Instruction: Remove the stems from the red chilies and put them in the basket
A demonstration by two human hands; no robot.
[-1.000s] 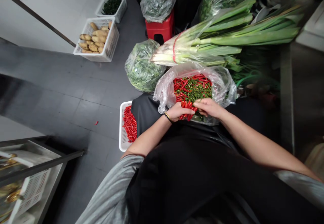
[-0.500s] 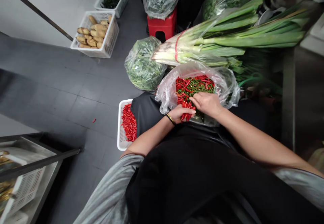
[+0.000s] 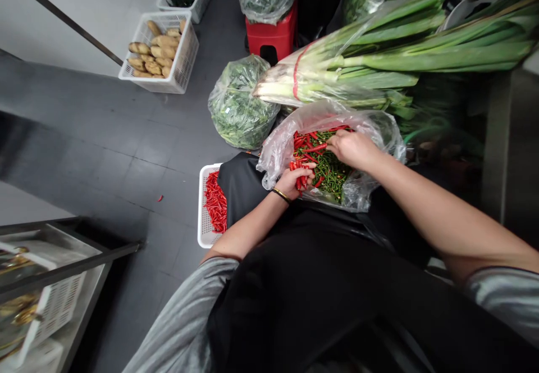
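My left hand (image 3: 292,183) is gripping red chilies (image 3: 300,177) above a clear plastic bag (image 3: 280,157). My right hand (image 3: 352,149) is reaching into the chili pile (image 3: 328,171), but I cannot tell if it is holding any.

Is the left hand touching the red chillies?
Touching: the head view shows the left hand closed around a bunch of red chillies, with no gap between the fingers and the chillies, at the mouth of the plastic bag.

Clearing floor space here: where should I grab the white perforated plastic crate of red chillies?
Grip the exposed outer rim of the white perforated plastic crate, coming from the person's left. The black apron overlaps its other side, and the red chillies fill the middle.
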